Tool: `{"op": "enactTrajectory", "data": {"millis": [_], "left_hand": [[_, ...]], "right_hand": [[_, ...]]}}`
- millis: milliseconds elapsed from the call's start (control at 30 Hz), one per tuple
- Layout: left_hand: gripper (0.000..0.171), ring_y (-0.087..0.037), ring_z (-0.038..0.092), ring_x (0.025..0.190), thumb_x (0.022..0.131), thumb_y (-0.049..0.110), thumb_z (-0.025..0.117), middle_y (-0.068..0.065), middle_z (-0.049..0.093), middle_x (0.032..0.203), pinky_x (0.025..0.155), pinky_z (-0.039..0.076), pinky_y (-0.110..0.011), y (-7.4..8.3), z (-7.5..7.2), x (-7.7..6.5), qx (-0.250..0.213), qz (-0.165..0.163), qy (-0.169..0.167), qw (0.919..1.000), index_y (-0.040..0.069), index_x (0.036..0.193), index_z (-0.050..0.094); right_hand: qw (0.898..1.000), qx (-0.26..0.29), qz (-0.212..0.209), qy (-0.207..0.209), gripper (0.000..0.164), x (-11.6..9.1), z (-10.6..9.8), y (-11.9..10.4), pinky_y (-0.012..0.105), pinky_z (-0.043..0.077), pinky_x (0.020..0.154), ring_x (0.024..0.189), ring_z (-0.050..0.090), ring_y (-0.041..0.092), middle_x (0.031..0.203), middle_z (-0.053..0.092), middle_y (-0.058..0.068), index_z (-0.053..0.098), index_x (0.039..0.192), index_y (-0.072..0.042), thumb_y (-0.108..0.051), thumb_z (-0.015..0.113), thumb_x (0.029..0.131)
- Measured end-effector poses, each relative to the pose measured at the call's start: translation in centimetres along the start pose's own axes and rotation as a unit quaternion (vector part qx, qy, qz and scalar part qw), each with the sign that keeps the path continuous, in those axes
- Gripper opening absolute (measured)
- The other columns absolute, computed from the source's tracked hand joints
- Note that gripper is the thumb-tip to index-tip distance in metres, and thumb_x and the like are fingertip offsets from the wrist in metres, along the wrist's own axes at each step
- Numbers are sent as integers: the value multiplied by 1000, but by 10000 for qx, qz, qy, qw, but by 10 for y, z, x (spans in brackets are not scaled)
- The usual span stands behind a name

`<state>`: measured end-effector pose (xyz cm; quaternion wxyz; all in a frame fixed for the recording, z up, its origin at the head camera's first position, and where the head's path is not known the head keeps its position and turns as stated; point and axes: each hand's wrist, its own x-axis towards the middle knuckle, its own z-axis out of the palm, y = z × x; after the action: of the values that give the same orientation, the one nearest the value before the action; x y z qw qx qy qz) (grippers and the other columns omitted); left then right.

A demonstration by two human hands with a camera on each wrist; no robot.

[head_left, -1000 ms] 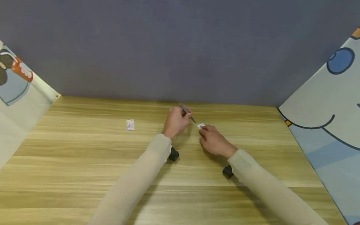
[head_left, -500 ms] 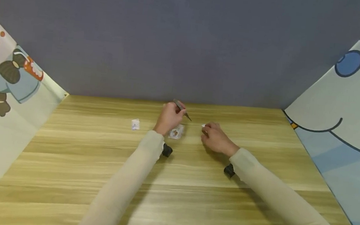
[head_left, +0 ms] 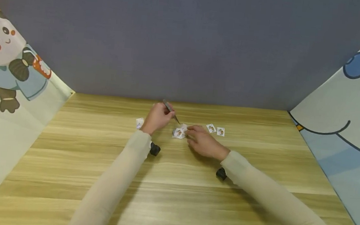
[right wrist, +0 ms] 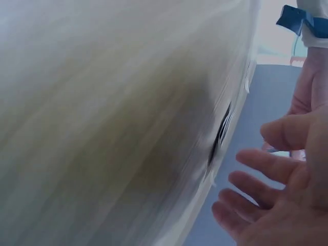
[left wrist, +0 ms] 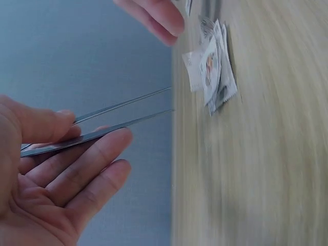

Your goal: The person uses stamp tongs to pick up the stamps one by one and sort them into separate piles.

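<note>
My left hand (head_left: 157, 118) pinches a pair of metal tweezers (head_left: 169, 107), thumb on one side and fingers on the other. In the left wrist view the arms of the tweezers (left wrist: 105, 110) stand apart with nothing between the tips. Just beyond the tips lies a loose pile of small printed white packets (head_left: 179, 133), some overlapping. My right hand (head_left: 205, 142) is at the right side of this pile, its fingertips close to it. The right wrist view shows that hand's fingers (right wrist: 256, 189) spread and loosely bent, holding nothing; whether they touch a packet cannot be told.
Right of the pile, two more packets lie side by side, a tilted packet (head_left: 211, 128) and a straighter packet (head_left: 220, 131). Another packet (head_left: 139, 123) lies left of my left hand, partly covered by it. A grey panel (head_left: 185, 48) stands behind the wooden table (head_left: 172, 197).
My right hand has left the packets on the right and moved left to the pile, uncovering two packets. My left hand has shifted left with the tweezers, so the pile shows.
</note>
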<state>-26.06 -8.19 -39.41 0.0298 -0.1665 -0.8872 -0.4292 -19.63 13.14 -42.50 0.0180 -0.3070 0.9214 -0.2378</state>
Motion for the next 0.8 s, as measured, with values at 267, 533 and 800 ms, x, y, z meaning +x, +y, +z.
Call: {"op": "enactTrajectory", "data": {"millis": [267, 533, 800], "left_hand": [[10, -15, 64, 78, 92, 18, 64, 0, 68, 87, 68, 52, -31, -12, -1, -5, 404, -182, -223, 9988, 10, 92, 70], [9, -14, 64, 77, 92, 17, 64, 2, 68, 84, 70, 53, -32, -14, 1, -7, 411, -128, -217, 9988, 11, 91, 70], [8, -11, 66, 77, 92, 17, 65, 3, 69, 82, 70, 53, -31, -12, 3, -7, 148, -75, -294, 9994, 10, 92, 69]], "right_hand": [[9987, -45, -226, -459, 40, 6, 7, -10, 41, 38, 101, 122, 44, 29, 133, 48, 17, 49, 132, 6, -13, 53, 97], [9976, -265, -192, -615, 44, 6, 10, -10, 42, 34, 104, 126, 40, 30, 138, 44, 17, 46, 134, 7, -15, 53, 97], [9975, -261, -184, -631, 45, 6, 10, -9, 43, 32, 105, 128, 39, 30, 140, 43, 17, 45, 136, 6, -16, 53, 97]]}}
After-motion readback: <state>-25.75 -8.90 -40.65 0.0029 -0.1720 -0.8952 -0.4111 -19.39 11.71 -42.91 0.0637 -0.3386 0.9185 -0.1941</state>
